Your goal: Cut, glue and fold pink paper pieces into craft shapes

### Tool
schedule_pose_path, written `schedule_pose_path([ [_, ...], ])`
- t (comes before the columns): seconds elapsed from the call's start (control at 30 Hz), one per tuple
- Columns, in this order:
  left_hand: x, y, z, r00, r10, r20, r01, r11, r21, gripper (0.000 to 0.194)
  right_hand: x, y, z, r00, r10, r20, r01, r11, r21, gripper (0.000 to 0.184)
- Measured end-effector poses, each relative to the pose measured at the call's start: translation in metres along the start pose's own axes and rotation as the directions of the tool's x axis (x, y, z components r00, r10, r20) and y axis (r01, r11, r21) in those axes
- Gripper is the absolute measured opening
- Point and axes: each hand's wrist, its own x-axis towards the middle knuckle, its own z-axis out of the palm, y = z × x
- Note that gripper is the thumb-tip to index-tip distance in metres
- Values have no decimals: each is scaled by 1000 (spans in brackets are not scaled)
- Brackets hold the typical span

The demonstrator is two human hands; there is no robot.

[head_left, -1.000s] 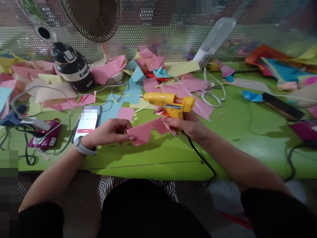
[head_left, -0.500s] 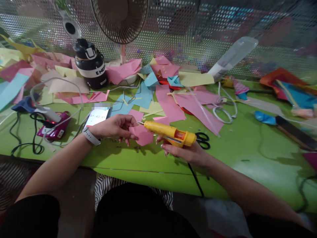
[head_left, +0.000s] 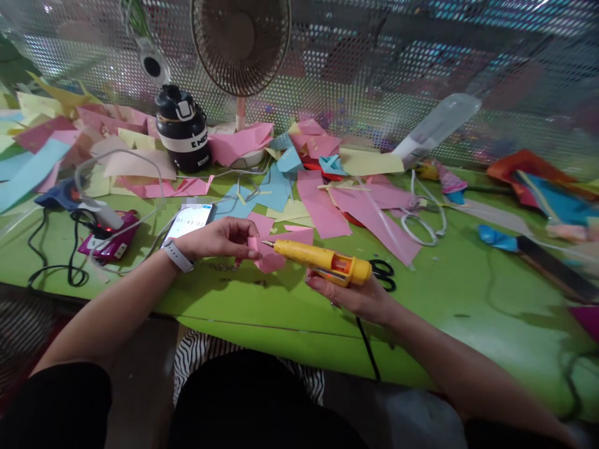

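Observation:
My left hand (head_left: 237, 240) pinches a small piece of pink paper (head_left: 270, 260) above the green table (head_left: 299, 305). Wrapped around the handle of a yellow hot glue gun (head_left: 318, 257) is my right hand (head_left: 355, 296). The gun points left, and its metal tip is at the pink paper's upper edge; whether they touch I cannot tell. Black-handled scissors (head_left: 384, 274) lie just right of the gun, partly hidden by it. Close behind my left hand lies a lit phone (head_left: 191, 219).
Pink, blue and yellow paper sheets (head_left: 322, 202) cover the table's back. A black bottle (head_left: 185, 134) and a fan (head_left: 241, 47) stand there before a perforated panel. On the left sits a purple power strip (head_left: 112, 240) with cables. A clear bottle (head_left: 440, 128) leans at the back right.
My right hand has let go of the pink paper's right end and drawn back slightly with the glue gun, whose tip is now at the paper in my left hand. The view has shifted left.

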Motion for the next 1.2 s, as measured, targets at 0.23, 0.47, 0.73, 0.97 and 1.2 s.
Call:
schedule_pose_path([
  [0.23,0,-3,-1,1000,9,12,-9,1000,-6,32,2,1,1,999,-18,-31,17,1000,-18,23],
  [0.47,1,-3,0,1000,-4,15,4,1000,8,30,-2,13,1,997,8,-71,-9,1000,-20,22],
  [0.73,1,-4,1,1000,-16,9,16,1000,10,31,-4,24,-2,998,-8,-68,5,999,-44,24],
  [0.97,1,-3,2,1000,-21,4,21,1000,5,34,-4,22,-2,998,-19,-65,15,997,-70,18],
  [1.2,1,-3,2,1000,-19,13,20,1000,-11,28,-3,19,-3,997,-27,-69,20,995,-98,23],
])
